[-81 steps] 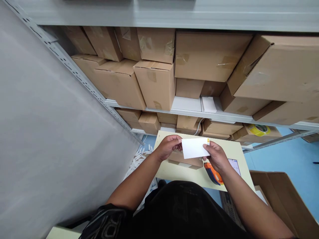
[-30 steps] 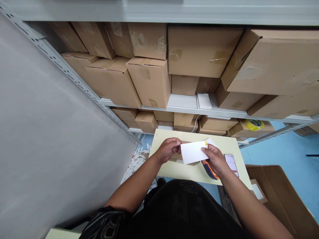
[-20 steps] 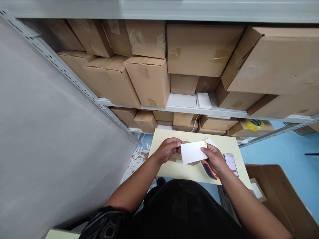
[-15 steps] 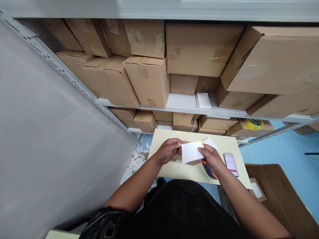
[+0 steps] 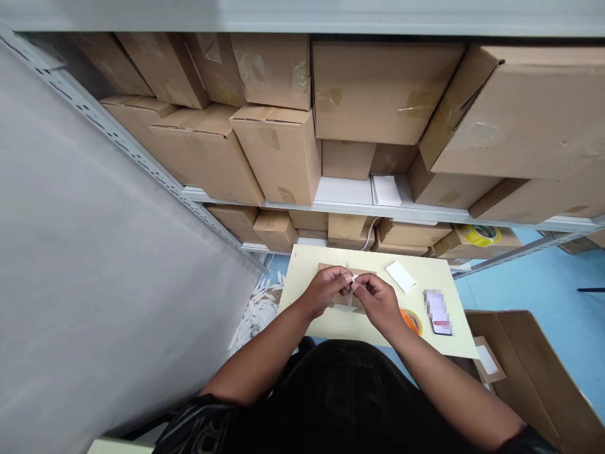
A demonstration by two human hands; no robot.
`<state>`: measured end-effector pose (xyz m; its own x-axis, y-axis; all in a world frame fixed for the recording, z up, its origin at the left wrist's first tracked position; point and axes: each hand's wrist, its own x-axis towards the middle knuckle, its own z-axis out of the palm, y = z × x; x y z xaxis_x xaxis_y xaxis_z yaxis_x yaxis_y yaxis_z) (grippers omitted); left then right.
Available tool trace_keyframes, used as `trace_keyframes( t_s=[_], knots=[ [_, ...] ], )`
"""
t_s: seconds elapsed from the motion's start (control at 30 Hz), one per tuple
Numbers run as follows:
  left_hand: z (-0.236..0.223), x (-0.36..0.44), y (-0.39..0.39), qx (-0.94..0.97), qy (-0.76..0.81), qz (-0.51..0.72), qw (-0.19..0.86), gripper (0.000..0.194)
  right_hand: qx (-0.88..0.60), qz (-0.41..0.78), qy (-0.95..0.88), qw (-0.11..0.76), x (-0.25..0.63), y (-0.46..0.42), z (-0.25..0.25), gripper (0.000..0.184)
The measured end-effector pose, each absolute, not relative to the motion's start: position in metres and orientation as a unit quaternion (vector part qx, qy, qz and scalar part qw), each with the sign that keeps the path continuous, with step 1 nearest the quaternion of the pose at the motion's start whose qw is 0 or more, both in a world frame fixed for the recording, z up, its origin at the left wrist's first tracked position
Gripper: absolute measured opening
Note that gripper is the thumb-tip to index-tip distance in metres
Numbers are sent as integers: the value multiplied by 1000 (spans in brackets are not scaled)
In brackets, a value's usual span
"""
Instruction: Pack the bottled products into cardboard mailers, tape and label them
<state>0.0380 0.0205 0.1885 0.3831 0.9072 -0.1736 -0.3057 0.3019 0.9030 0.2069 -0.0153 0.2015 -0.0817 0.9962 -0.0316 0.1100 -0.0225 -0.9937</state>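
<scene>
My left hand (image 5: 327, 291) and my right hand (image 5: 377, 304) meet fingertip to fingertip over the table. Both pinch a small white label (image 5: 349, 299), now turned nearly edge-on, so its face does not show. Beneath the hands lies a flat cardboard box (image 5: 326, 267), mostly hidden by them. Beyond my right hand, a stack of white labels (image 5: 400, 276) with a yellow mark at one corner rests on the table. An orange and yellow tape roll (image 5: 411, 321) lies by my right wrist.
On the cream table (image 5: 302, 258) a phone (image 5: 438, 313) lies at the right. Shelves (image 5: 350, 189) full of cardboard boxes rise behind. White paper strips (image 5: 258, 312) litter the floor at left. A large open carton (image 5: 524, 353) stands at right, a yellow tape roll (image 5: 482, 235) on a shelf box.
The label has turned from face-up to nearly edge-on. My right hand has moved left to meet my left hand, uncovering the label stack and the tape roll.
</scene>
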Motion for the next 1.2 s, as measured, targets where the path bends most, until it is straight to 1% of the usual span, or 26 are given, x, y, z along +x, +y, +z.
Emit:
trace_keyframes(
  t_s=[0.17, 0.27, 0.33, 0.4, 0.43, 0.5, 0.57, 0.63, 0.7, 0.83, 1.03, 1.2],
  knots=[
    [190, 37, 16, 444, 386, 420, 690, 38, -525, 521, -518, 429, 202, -11, 202, 33],
    [190, 38, 12, 436, 404, 421, 685, 30, -548, 492, -539, 409, 202, -12, 200, 30],
    [190, 38, 11, 425, 419, 421, 683, 24, -552, 434, -592, 397, 201, -15, 198, 21],
    [190, 39, 10, 419, 420, 426, 683, 21, -531, 339, -669, 395, 200, -18, 196, 12],
    [190, 39, 9, 421, 414, 431, 682, 21, -514, 286, -704, 399, 200, -19, 195, 11],
    [189, 38, 8, 427, 397, 446, 679, 20, -477, 191, -754, 410, 200, -21, 193, 14],
    [187, 38, 7, 425, 387, 462, 675, 18, -454, 112, -777, 422, 201, -21, 191, 22],
    [185, 38, 5, 416, 383, 477, 673, 18, -441, 48, -790, 423, 203, -21, 191, 33],
    [185, 38, 4, 410, 376, 488, 673, 20, -434, 8, -802, 410, 206, -21, 193, 42],
    [191, 38, 2, 415, 371, 501, 662, 25, -429, -5, -817, 386, 209, -23, 200, 49],
    [194, 37, 4, 427, 368, 494, 663, 25, -437, 0, -803, 406, 210, -25, 202, 53],
    [195, 38, 6, 429, 364, 489, 666, 23, -433, 1, -807, 402, 212, -24, 203, 53]
  ],
)
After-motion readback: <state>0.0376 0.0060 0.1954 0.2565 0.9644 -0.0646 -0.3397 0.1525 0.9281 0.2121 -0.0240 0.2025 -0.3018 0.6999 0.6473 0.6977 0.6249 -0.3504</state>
